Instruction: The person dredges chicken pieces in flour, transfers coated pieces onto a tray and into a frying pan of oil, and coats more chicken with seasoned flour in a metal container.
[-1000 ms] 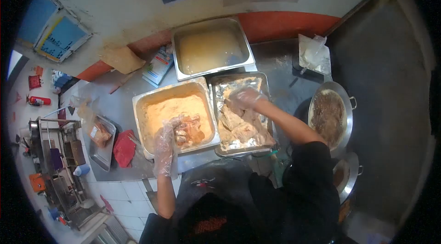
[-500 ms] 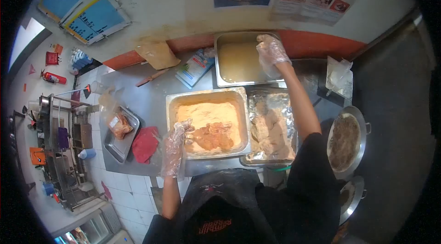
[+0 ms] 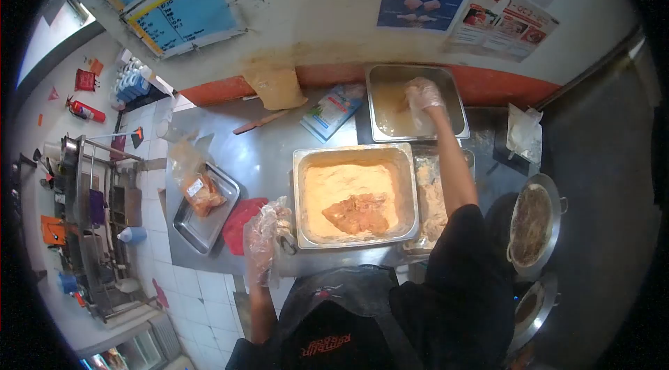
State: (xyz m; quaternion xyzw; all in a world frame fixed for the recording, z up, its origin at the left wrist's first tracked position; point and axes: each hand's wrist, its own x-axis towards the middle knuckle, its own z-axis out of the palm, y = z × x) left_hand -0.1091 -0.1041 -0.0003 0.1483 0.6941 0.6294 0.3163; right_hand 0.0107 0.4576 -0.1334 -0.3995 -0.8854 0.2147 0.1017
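Note:
My left hand (image 3: 266, 230), in a clear plastic glove with flour on its fingers, hovers beside the left wall of a steel pan (image 3: 300, 199), near a red cloth (image 3: 242, 220). Its fingers are loosely bent, with nothing visible in them. On the pale orange flour (image 3: 348, 178) in that pan lies a flat piece of raw chicken (image 3: 357, 214). My right hand (image 3: 425, 99), also gloved, reaches into a second steel pan (image 3: 380, 139) of cloudy liquid (image 3: 390, 109). Its fingertips are at the liquid and hard to make out.
A foil-lined tray (image 3: 432, 196) with floury clumps lies under my right forearm. Pans of dark oil (image 3: 531, 224) stand at the right. On the left, a metal tray (image 3: 202, 230) holds bagged meat (image 3: 203, 192). A blue-and-white packet (image 3: 331, 113) and a wooden-looking stick (image 3: 259, 122) lie behind.
My left hand has drawn away from the chicken and out past the flour pan's left side. My right hand has moved from the pan's far edge down to the liquid. The view has shifted.

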